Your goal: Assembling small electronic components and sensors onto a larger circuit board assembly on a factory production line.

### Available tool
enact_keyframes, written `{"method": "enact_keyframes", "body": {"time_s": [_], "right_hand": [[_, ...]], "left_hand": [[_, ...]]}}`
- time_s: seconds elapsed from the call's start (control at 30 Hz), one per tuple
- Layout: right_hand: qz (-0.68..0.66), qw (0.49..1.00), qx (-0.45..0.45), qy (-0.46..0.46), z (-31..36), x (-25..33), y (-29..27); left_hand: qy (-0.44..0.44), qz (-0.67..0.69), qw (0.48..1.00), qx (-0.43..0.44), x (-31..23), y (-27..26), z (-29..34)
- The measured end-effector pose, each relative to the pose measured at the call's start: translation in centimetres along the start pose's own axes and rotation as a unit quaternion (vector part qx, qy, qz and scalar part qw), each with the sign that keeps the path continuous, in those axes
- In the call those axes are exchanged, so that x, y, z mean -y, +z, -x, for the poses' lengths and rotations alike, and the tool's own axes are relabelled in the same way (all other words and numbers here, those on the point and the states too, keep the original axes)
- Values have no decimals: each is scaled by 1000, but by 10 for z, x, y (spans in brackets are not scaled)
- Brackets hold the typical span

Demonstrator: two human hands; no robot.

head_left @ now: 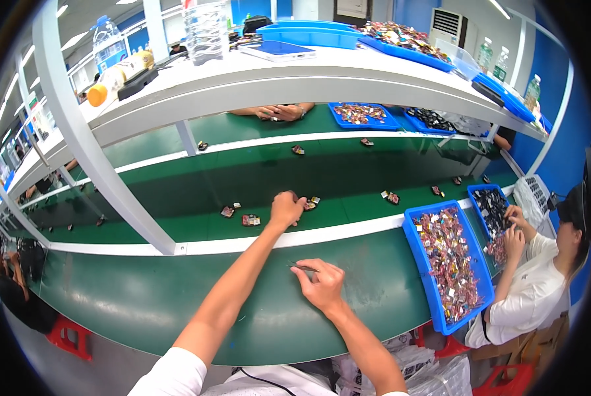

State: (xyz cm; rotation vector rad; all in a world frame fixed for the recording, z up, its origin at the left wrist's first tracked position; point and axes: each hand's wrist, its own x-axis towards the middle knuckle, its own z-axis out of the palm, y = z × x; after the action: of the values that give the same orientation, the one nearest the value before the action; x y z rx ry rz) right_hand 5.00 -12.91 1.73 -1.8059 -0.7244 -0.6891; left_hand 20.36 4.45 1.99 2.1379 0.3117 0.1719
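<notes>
My left hand reaches over the green conveyor belt, fingers curled, beside a small wired electronic part. The fingertips are partly hidden, so what they pinch cannot be made out. Closer to me, above the green worktop, my right hand grips thin metal tweezers that point left. Two more small parts, one reddish and one darker, lie on the belt left of my left hand. Another part lies to its right.
A blue tray heaped with small wired parts stands at right. Beyond it, a person in white works over another blue tray. A white shelf with slanting posts spans overhead. Another person's hands show across the belt.
</notes>
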Motion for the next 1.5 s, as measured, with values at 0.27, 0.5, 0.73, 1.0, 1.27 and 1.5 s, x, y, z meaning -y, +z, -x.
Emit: {"method": "enact_keyframes", "body": {"time_s": [0.27, 0.5, 0.73, 1.0, 1.27, 1.5], "right_hand": [[2, 999, 14, 36, 1, 0, -2], [-14, 1000, 10, 11, -1, -3, -1], [-4, 999, 34, 38, -1, 4, -1], [12, 999, 24, 46, -2, 4, -7], [-20, 997, 57, 43, 1, 5, 5], [3, 998, 37, 50, 4, 2, 1]], "left_hand": [[-43, -115, 986, -114, 3, 26, -9], [-41, 19, 999, -19, 7, 3, 7], [38, -125, 990, -55, 20, -21, 34], [80, -169, 947, -262, 74, -117, 10], [-190, -106, 962, -164, 132, -194, 14], [-158, -43, 975, -150, 121, -199, 27]]}}
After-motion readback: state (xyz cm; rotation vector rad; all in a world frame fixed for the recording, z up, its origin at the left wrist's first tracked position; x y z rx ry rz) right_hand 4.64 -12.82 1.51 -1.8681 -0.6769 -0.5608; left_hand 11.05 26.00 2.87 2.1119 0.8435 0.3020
